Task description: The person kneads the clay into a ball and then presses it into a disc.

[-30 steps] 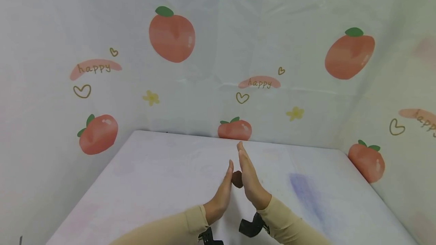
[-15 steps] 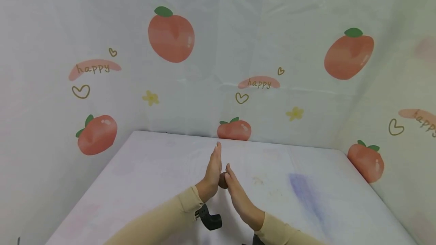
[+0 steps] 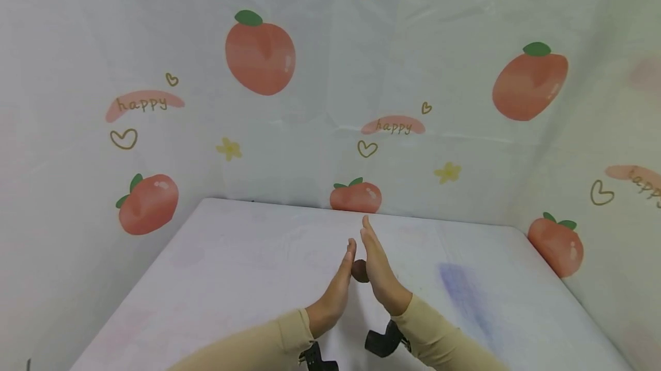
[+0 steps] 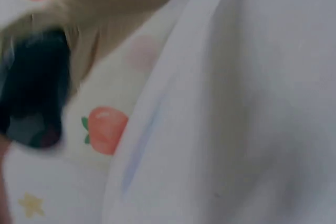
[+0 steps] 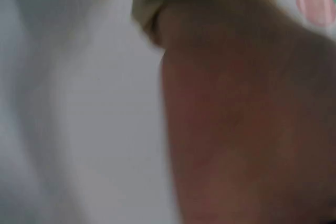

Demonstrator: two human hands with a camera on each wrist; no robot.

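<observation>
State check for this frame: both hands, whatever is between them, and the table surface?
left hand: fingers straight, palm pressed against the brown lump.
right hand: fingers straight, palm pressed against the lump's other side.
brown lump: squeezed between both palms, above the table.
table: white, with a bluish smear on its right part.

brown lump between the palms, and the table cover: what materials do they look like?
Brown lump: probably clay or dough, matte, no shine, pressed between the flat left hand and right hand; mostly hidden, so uncertain.
Table cover: looks like thin plastic sheet or cloth, pale, faintly creased, with a bluish smear.
</observation>
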